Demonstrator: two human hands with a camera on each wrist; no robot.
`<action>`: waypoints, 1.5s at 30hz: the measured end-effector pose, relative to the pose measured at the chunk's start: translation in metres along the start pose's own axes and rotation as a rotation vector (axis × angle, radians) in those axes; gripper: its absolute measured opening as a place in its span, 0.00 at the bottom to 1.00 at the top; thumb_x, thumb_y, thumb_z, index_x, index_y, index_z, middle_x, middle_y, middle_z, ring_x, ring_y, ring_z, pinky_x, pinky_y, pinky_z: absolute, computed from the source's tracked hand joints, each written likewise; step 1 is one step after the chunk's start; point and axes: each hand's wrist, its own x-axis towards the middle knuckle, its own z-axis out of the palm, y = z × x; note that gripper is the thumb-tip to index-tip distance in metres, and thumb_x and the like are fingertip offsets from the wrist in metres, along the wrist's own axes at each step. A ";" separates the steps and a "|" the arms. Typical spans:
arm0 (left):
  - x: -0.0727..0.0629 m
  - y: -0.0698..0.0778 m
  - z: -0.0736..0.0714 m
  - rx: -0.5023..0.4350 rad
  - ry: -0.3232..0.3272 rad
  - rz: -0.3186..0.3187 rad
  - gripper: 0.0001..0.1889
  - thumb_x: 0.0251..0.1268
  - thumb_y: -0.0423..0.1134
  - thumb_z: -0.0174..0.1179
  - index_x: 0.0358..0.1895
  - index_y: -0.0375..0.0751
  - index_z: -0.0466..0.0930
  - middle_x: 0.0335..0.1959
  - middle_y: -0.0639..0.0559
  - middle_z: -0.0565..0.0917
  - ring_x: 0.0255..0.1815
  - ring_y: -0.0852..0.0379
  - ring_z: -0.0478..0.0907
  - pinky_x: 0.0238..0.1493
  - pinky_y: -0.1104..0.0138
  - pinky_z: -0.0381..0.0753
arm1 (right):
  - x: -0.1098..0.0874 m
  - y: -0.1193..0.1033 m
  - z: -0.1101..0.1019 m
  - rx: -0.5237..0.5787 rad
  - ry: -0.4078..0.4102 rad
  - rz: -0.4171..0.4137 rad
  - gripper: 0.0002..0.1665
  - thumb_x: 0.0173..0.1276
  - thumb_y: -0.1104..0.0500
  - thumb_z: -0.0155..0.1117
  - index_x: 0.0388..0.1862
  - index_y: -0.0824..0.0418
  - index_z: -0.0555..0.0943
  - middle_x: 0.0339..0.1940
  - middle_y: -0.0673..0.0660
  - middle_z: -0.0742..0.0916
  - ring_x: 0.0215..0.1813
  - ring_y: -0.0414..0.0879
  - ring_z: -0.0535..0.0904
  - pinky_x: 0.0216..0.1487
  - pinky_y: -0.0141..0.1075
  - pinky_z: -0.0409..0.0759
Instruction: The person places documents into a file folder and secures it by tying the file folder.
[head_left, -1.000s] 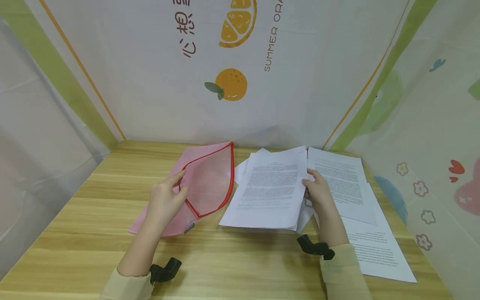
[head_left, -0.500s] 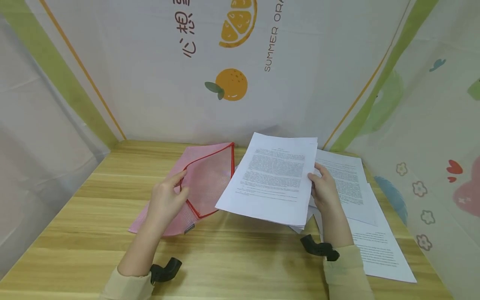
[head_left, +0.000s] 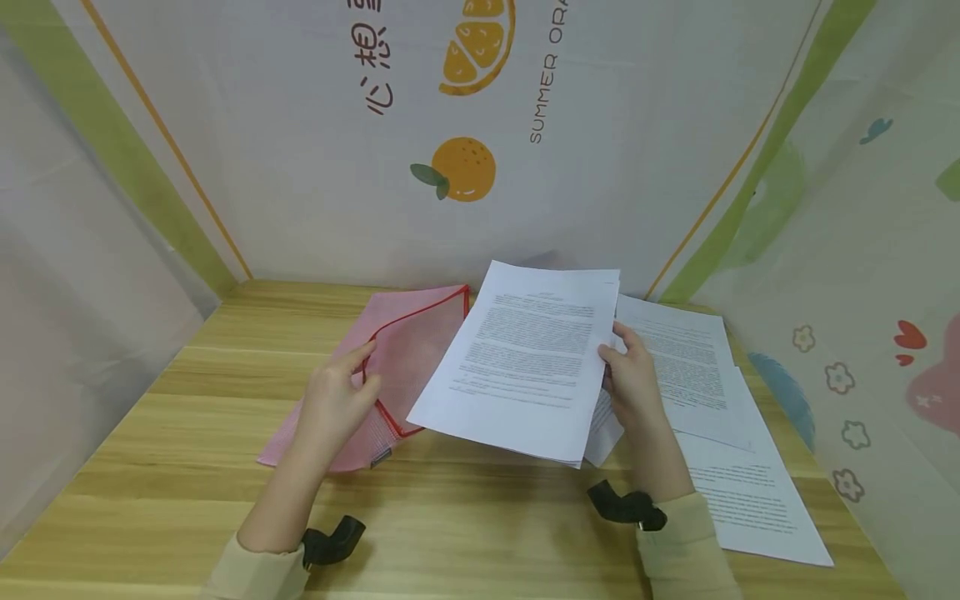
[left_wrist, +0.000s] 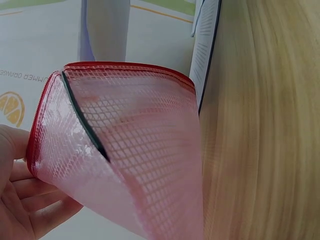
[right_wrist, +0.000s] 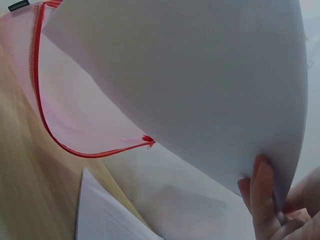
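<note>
A pink mesh zipper pouch point(head_left: 420, 342) with red zipper edging lies at the left of the table, its mouth spread apart. My left hand point(head_left: 337, 400) pinches the pouch's near-left rim between thumb and fingers; in the left wrist view the thumb and fingers grip that red edge point(left_wrist: 33, 145). My right hand point(head_left: 633, 375) holds a small stack of printed paper sheets point(head_left: 517, 358) by its right edge, thumb on top and fingers underneath. The stack is raised and tilted, and its left corner overlaps the pouch's opening. In the right wrist view the sheets' underside point(right_wrist: 200, 90) hides part of the pouch.
More printed sheets point(head_left: 750, 492) lie on the wooden table point(head_left: 465, 533) at the right, under and beyond my right forearm. Another paper point(head_left: 603, 429) shows beneath the held stack. A printed curtain point(head_left: 600, 192) stands behind the table and along both sides.
My right hand has lifted the paper stack off the table, then brought it leftward so its left corner now covers part of the pouch opening. My left hand has stayed in place.
</note>
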 end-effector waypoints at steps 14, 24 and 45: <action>-0.001 0.000 0.002 0.007 -0.006 -0.003 0.23 0.51 0.24 0.54 0.54 0.27 0.79 0.43 0.33 0.83 0.10 0.68 0.48 0.08 0.73 0.52 | -0.001 0.004 0.004 -0.047 -0.105 0.004 0.30 0.75 0.67 0.42 0.75 0.62 0.55 0.61 0.68 0.75 0.39 0.44 0.84 0.38 0.32 0.81; 0.000 -0.002 0.004 0.029 0.018 0.036 0.22 0.49 0.24 0.57 0.53 0.25 0.79 0.45 0.32 0.82 0.11 0.68 0.48 0.08 0.73 0.53 | -0.002 0.006 0.006 -0.110 -0.205 0.029 0.30 0.73 0.66 0.45 0.73 0.65 0.58 0.58 0.69 0.77 0.38 0.46 0.84 0.37 0.33 0.82; 0.000 0.003 0.002 0.025 -0.136 0.025 0.25 0.49 0.25 0.58 0.55 0.27 0.78 0.48 0.35 0.82 0.12 0.65 0.52 0.12 0.70 0.58 | 0.005 0.017 0.011 -0.058 -0.077 0.078 0.29 0.75 0.64 0.43 0.74 0.65 0.58 0.62 0.65 0.75 0.53 0.51 0.79 0.47 0.34 0.80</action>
